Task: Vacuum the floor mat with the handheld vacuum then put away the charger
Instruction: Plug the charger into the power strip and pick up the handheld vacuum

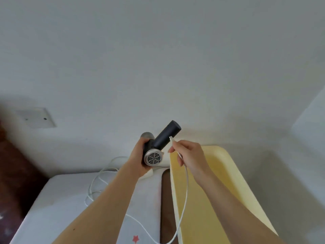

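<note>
Left hand (139, 155) grips the vacuum (163, 138) held up near the wall, right hand (190, 155) pinches the charger cable (184, 199) at its handle-end plug; the looped slack below could snag and yank it.

Plain white wall (158, 59) with a switch plate (36, 117), behind a pale yellow tabletop (219, 182).

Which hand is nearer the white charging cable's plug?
Right. Right hand pinches the white charging cable just behind its plug; left hand grips the dark handheld vacuum, lower left.
</note>
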A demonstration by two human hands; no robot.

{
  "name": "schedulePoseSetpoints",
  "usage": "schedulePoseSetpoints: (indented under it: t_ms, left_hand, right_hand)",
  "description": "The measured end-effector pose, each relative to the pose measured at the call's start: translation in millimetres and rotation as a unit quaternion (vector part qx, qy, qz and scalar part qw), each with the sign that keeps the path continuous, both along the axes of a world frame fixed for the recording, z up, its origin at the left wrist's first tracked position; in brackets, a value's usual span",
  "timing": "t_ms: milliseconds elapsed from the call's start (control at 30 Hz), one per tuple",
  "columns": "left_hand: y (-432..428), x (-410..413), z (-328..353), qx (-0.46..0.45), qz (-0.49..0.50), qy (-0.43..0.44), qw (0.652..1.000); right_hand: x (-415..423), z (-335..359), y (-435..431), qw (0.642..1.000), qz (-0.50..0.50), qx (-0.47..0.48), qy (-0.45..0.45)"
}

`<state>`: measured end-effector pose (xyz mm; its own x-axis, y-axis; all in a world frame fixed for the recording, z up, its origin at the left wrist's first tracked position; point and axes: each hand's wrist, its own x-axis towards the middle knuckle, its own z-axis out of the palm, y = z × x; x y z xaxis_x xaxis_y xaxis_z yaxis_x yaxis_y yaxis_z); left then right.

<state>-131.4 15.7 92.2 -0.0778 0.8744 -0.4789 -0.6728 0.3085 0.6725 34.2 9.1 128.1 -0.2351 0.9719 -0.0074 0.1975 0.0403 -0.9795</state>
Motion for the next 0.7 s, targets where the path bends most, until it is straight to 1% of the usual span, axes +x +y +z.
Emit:
schedulePoseSetpoints:
  t_ms: [100, 200, 267, 433, 600, 700]
  left_hand:
    - [-14.2, -26.0, 1.1, 0.034, 0.059, -0.003, 0.998]
    - [-28.4, -47.0, 0.9, 0.039, 0.09, 0.016, 0.995]
    - [-36.2, -56.7, -0.4, 0.035, 0.106, 0.012, 0.994]
    - [-52.8, -75.0, -3.8, 0.047, 0.117, 0.012, 0.992]
    - [-63.1, -83.5, -2.8, 0.05, 0.118, 0.001, 0.992]
    - [-68.1, -85.4, -2.0, 0.055, 0.119, -0.016, 0.991]
  right_hand:
    - [-25.2, -3.1, -6.0, 0.996, 0.068, 0.033, -0.05]
    - [-46.5, -10.7, -7.5, 0.987, 0.099, 0.063, -0.11]
    - [-56.5, -16.1, -7.8, 0.982, 0.112, 0.071, -0.135]
    - [-75.6, -23.9, -9.5, 0.974, 0.127, 0.099, -0.161]
    - [-85.1, -28.6, -12.6, 0.971, 0.131, 0.096, -0.176]
    - [-86.3, -28.8, -13.9, 0.975, 0.117, 0.087, -0.165]
